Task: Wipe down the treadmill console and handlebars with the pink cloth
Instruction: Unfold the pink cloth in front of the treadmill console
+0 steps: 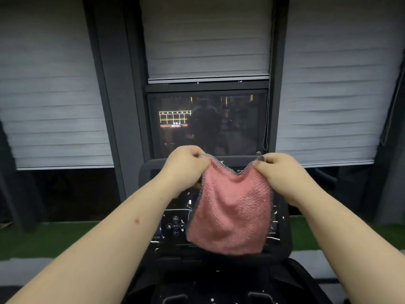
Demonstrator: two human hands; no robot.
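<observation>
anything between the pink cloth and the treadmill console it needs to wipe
Nothing visible does. The pink textured cloth with grey edging hangs from the left hand and right hand, each pinching a top corner, right in front of the black treadmill console. No object shows on the console's visible face.

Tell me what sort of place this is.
Probably a gym or home workout room: a black treadmill console with button pads stands right ahead, green artificial turf lies on the floor beside it, and grey pleated blinds hang over tall dark-framed windows.
</observation>
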